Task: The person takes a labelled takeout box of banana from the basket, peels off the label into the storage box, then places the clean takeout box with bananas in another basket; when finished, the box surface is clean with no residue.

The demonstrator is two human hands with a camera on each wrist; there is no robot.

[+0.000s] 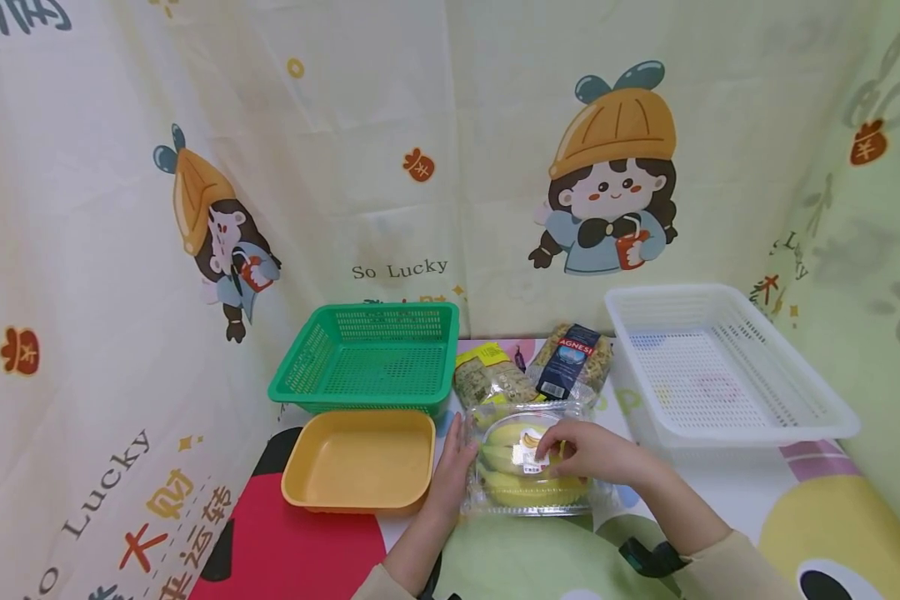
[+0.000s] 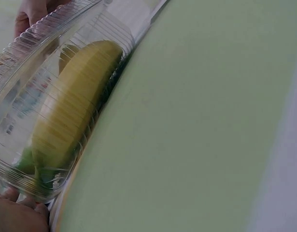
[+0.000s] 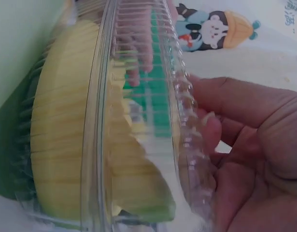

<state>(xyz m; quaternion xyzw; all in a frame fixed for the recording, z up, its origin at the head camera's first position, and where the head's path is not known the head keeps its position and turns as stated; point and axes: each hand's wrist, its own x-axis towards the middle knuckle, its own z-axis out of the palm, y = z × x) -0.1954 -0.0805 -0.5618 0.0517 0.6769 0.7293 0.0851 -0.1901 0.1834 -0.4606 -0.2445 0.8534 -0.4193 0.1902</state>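
A clear plastic box of bananas (image 1: 534, 479) stands on the table in front of the person, its lid down. Through the lid show yellow bananas (image 2: 78, 101) with greenish ends. A white label (image 1: 531, 452) sits on the lid. Against the box's left side rests the left hand (image 1: 450, 475), fingers fairly straight; its fingertips appear at the box's end in the left wrist view. The right hand (image 1: 592, 452) is over the lid with bent fingers, fingertips at the label. In the right wrist view the ribbed lid (image 3: 143, 121) partly hides those fingertips, so a pinch is unclear.
Behind the box lie a yellow-topped bag (image 1: 491, 375) and an Agnesi pasta bag (image 1: 573, 360). To the left are a green basket (image 1: 367, 367) and a yellow tray (image 1: 360, 458). A white basket (image 1: 720, 375) stands at right. A printed curtain (image 1: 495, 167) hangs behind.
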